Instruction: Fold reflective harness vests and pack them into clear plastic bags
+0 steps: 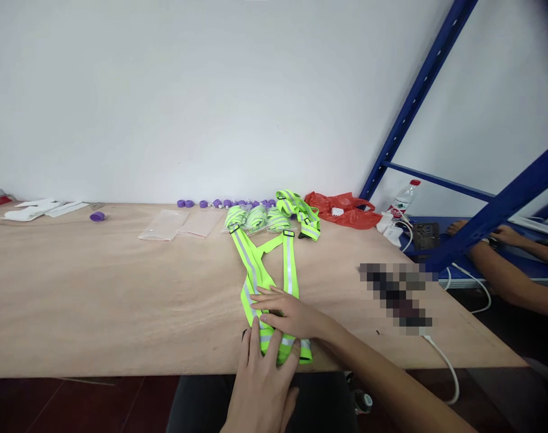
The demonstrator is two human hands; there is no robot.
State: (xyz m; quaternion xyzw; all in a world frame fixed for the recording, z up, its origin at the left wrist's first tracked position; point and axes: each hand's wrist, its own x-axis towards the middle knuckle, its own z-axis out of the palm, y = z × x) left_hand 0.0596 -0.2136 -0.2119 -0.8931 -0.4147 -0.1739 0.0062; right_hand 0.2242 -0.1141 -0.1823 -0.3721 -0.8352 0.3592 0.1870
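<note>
Neon-yellow webbing with silver reflective stripes is lying stretched across the plywood counter point(98, 288): a reflective safety harness point(267, 273), its two straps running away from the near edge toward the wall. Both hands are pressing on its near end. The left hand point(262, 376) is lying flat with fingers spread, pinning the lower band right at the counter's edge; the right hand point(285, 313) is resting just above it, fingers extended and flattened over the strap junction. Neither hand is gripping; both are open and holding the fabric down.

Judging by this, the smoothing or flattening of the harness's near end is in hand, perhaps ahead of a fold. A next move would likely call for keeping one palm anchoring the band while the other is working along the straps, since the webbing is sitting at the very edge and could slide off.

Further back, rolled harnesses point(256, 218) are lying by clear plastic bags point(179, 224), purple caps point(220, 203) and a red plastic bag point(344, 209). Another person's arms point(503, 264) are working well apart, at right.
</note>
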